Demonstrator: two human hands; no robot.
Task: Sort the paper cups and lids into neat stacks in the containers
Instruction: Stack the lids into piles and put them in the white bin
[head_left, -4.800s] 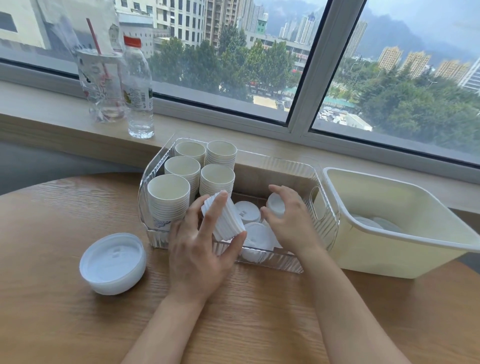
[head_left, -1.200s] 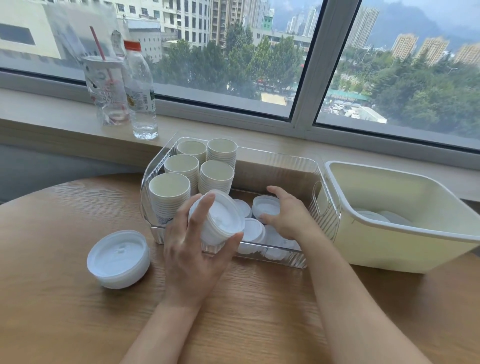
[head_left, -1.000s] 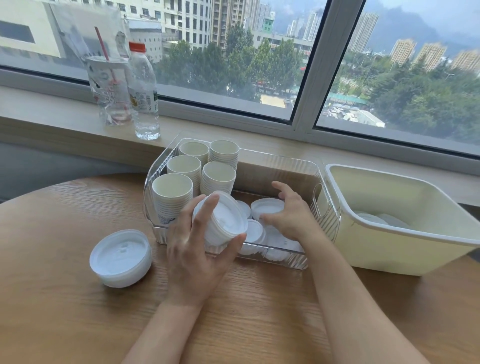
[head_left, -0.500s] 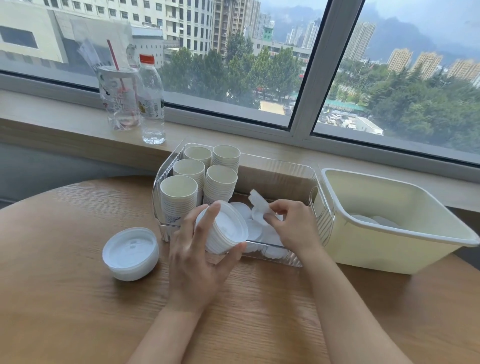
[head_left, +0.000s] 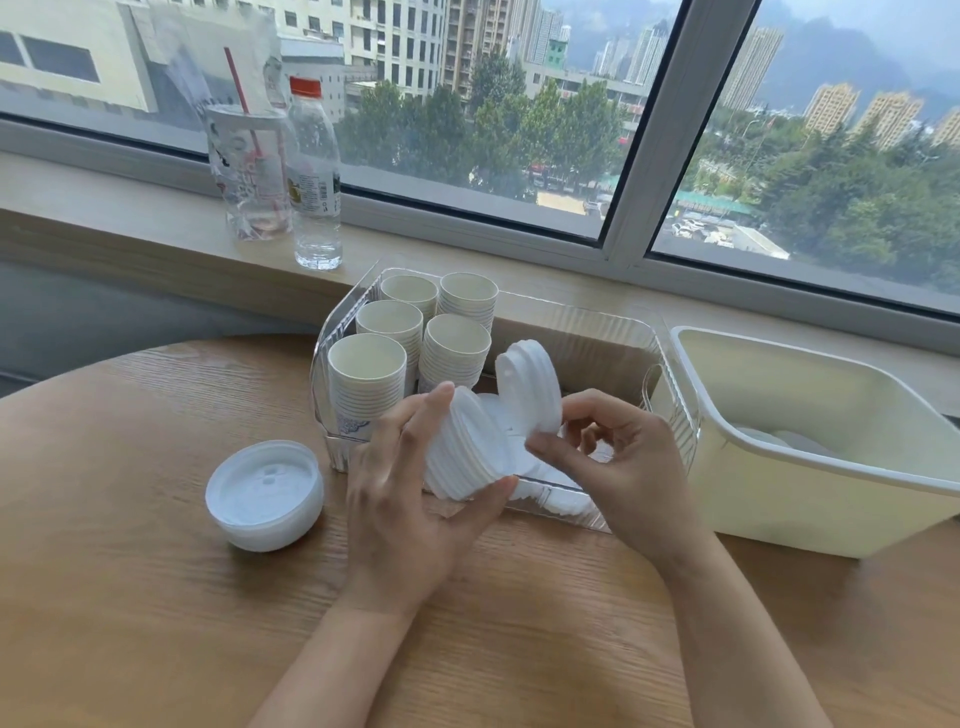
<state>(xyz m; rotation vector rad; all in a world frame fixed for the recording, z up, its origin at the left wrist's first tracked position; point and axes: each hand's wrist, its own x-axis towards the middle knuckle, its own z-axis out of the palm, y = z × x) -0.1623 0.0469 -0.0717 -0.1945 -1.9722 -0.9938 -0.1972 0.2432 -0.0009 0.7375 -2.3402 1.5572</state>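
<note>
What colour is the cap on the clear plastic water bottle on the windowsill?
Orange-red cap, seen in the head view.

Both bare forearms reach forward from the lower edge of the view. The left hand (head_left: 402, 499) has its back to the camera, fingers spread and curled, thumb underneath, gripping a stack of lids (head_left: 470, 449). The right hand (head_left: 618, 467) is curled, thumb and fingertips pinching a single lid (head_left: 530, 384) held upright.

table (head_left: 130, 597): wood | on it: lid stack (head_left: 264, 493); clear bin (head_left: 597, 332); cream tub (head_left: 810, 499)
</note>
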